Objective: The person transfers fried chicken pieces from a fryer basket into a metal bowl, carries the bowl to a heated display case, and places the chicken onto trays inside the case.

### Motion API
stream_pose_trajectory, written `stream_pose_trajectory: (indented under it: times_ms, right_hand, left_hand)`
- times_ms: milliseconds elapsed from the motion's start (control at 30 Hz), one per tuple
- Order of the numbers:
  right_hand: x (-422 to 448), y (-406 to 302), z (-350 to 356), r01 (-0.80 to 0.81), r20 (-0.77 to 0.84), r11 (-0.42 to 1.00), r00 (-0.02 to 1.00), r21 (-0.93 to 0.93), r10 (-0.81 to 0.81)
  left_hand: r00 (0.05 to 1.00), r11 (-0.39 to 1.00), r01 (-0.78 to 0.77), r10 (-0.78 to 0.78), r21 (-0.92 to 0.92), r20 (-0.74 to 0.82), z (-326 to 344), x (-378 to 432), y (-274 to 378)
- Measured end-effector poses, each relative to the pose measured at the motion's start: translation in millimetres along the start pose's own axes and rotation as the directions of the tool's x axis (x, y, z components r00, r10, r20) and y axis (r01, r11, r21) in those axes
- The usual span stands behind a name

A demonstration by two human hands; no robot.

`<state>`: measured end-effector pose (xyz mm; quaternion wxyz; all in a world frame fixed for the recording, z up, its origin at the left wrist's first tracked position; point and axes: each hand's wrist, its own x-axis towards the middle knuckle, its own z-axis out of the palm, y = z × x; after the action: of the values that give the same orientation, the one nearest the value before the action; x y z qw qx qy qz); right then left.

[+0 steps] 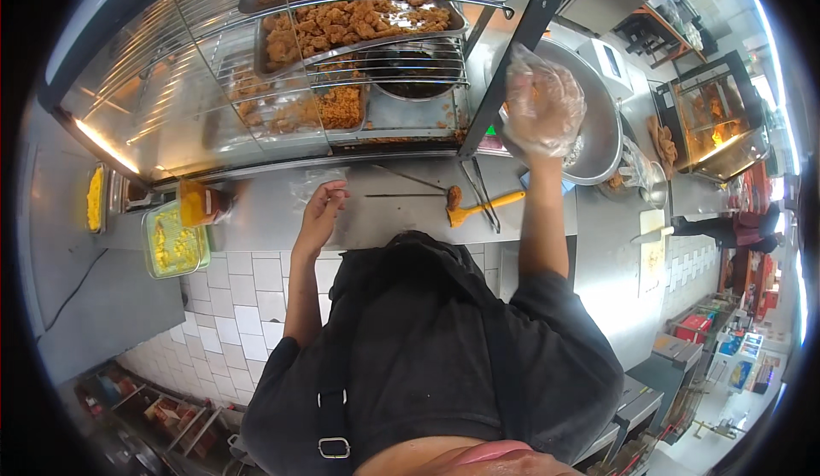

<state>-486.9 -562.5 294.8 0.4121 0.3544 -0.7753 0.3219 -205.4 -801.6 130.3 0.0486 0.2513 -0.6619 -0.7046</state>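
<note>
My right hand (544,103), in a clear plastic glove, is over the large steel bowl (599,146); its fingers are blurred, and whether they grip anything is hidden. Bare and with bent fingers, my left hand (325,210) hovers at the steel counter (397,220) beside a crumpled clear plastic bag (312,184), seemingly holding nothing. Between the hands lie a yellow-handled brush (487,206), a small brown fried piece (454,196), metal tongs (480,191) and a thin metal rod (403,195).
A glass display cabinet ahead holds trays of fried chicken (355,24) on wire racks. At left stand a container with yellow food (173,245) and an orange-filled container (195,204). A knife (647,237) rests across a cutting board (652,258) at right; a person (746,229) is far off.
</note>
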Motion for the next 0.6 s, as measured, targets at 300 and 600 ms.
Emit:
stream_pose_trajectory:
  times_ms: [300,600]
  right_hand:
    - [-131.1,215.0,46.0,-0.154,0.942,0.935,0.054,-0.319,0.33]
    - [-45.4,145.6,39.7,0.07,0.922,0.92,0.065,-0.385,0.381]
  left_hand:
    - [0.993,0.996,-0.067,0.061,0.055,0.103,15.7,14.9,11.0]
    - [0.993,0.997,-0.049,0.041,0.067,0.115,29.3,12.8,8.4]
